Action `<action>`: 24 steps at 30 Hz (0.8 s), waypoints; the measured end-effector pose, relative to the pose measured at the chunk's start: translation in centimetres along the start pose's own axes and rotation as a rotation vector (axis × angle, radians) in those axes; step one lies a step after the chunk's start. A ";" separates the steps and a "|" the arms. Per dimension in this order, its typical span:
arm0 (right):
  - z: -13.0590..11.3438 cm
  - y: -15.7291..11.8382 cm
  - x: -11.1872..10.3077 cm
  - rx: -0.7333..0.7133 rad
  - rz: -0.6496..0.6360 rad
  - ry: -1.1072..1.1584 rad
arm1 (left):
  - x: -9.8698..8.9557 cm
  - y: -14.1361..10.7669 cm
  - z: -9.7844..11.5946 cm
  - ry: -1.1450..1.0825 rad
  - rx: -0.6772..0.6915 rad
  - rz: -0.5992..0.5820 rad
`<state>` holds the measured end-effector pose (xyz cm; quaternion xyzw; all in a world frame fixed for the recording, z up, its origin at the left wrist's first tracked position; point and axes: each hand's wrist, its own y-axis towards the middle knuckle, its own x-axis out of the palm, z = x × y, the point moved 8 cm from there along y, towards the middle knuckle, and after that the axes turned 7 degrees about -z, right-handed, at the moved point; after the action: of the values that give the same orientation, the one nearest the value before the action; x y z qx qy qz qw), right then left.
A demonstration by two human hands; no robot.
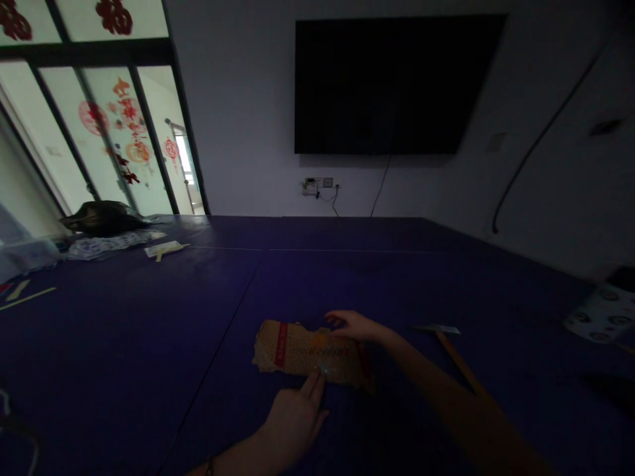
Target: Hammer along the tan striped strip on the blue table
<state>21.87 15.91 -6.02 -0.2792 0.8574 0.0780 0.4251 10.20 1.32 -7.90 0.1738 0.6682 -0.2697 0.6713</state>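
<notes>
A flat brown packet-like piece (302,350) with ragged edges, red bands, printed marks and a shiny patch lies on the dark blue surface in front of me. From below, my left hand (297,410) rests its outstretched fingertips on the near edge, with the thumb apart. My right hand (354,325) reaches over from the right to the far edge; its fingers are loosely bent and spread, and nothing shows in its grasp. Right of that arm lies a hammer (459,357) with a wooden handle, partly covered by my forearm.
The wide blue surface (387,284) has thin seams. At the far left are a black bag (106,217), clear plastic wrapping (106,246) and a white box with yellow strips (163,249). A patterned item (602,314) lies far right. A television (394,86) hangs ahead.
</notes>
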 end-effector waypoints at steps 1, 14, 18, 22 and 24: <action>0.0 0.5 0.3 0.011 -0.044 -0.007 | 0.1 0.1 0.0 -0.004 -0.002 -0.009; 1.2 2.5 2.6 0.150 -0.340 -0.094 | 0.3 0.5 -0.2 -0.110 0.020 -0.021; 0.9 2.5 2.6 0.179 -0.368 -0.101 | 0.3 0.4 -0.2 -0.116 0.018 -0.023; 0.7 2.4 2.6 0.207 -0.388 -0.102 | 0.3 0.4 -0.2 -0.108 0.030 -0.001; 0.8 2.4 2.6 0.219 -0.385 -0.091 | 0.4 0.4 -0.3 -0.101 0.041 0.020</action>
<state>19.89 17.13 -8.74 -0.3861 0.7715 -0.0856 0.4983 10.15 1.77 -8.31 0.1804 0.6262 -0.2852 0.7029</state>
